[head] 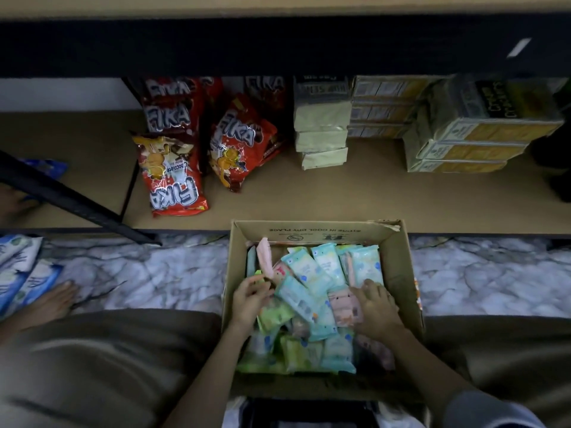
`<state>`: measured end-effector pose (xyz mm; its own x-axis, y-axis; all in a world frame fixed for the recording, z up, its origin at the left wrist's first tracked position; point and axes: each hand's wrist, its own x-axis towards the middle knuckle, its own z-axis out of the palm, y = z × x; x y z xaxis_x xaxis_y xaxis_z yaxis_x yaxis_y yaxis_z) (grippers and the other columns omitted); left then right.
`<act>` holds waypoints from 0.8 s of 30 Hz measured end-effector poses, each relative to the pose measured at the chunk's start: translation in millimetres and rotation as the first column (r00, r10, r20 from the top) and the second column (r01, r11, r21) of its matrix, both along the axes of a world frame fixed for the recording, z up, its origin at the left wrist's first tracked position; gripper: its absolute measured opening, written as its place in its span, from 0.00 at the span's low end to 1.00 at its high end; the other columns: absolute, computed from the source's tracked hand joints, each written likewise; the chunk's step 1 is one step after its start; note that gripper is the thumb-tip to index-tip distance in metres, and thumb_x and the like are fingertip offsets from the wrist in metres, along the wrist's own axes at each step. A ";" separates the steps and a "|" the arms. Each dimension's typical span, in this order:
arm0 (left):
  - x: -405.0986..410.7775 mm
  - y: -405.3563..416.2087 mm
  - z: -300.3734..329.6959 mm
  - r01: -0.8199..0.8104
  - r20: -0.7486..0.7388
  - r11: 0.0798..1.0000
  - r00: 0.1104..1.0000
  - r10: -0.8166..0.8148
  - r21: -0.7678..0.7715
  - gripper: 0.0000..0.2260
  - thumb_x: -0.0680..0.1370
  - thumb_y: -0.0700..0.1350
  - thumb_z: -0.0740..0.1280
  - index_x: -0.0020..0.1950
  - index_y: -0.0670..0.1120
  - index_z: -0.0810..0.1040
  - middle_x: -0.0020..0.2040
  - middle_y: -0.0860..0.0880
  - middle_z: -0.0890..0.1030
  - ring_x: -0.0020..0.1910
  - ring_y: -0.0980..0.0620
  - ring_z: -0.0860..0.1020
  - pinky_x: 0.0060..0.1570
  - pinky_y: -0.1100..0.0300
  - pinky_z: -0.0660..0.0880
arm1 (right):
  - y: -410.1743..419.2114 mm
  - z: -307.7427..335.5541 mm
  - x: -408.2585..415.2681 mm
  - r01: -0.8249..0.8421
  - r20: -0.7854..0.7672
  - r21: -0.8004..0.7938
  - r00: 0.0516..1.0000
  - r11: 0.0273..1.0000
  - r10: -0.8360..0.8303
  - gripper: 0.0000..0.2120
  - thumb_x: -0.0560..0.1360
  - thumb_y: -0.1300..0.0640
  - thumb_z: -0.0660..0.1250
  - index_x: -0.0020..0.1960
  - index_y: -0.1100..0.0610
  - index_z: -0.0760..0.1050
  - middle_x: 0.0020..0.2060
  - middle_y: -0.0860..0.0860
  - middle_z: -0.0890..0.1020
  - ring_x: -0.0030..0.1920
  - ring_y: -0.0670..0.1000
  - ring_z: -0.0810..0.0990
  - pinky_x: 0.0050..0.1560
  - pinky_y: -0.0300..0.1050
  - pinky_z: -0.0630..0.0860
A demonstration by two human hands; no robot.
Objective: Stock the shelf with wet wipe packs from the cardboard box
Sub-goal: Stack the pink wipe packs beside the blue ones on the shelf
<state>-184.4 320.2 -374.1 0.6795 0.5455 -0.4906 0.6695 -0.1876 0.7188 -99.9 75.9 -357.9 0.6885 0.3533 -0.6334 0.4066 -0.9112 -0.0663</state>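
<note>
Low on the marble floor (154,273) before the shelf (370,196), we keep the cardboard box (398,251) between our knees, left hand (250,301) pinching a pink wet wipe pack (266,257), right hand (375,307) resting relaxed on the heap.

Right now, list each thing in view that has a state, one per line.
cardboard box: open, holding loose packs.
wet wipe packs: jumbled in the box, none on the shelf.
left hand: pinching a pink pack.
right hand: spread flat on the packs.
shelf: front strip bare.
red snack bags: one flat, others upright.
</note>
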 end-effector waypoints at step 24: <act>62.0 28.0 -15.2 0.215 -0.008 0.962 0.976 -0.217 0.168 0.24 0.69 0.33 0.70 0.64 0.44 0.72 0.65 0.41 0.74 0.64 0.44 0.73 0.61 0.58 0.70 | -9.4 -3.9 20.5 0.067 -0.028 0.146 0.998 0.987 -0.064 0.35 0.68 0.42 0.69 0.71 0.49 0.62 0.67 0.49 0.69 0.69 0.53 0.61 0.62 0.44 0.61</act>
<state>-122.3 348.3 -389.3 0.7952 0.4585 -0.3969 0.5920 -0.4453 0.6717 -79.4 66.5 -361.8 0.6990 0.3984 -0.5939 0.3434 -0.9154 -0.2099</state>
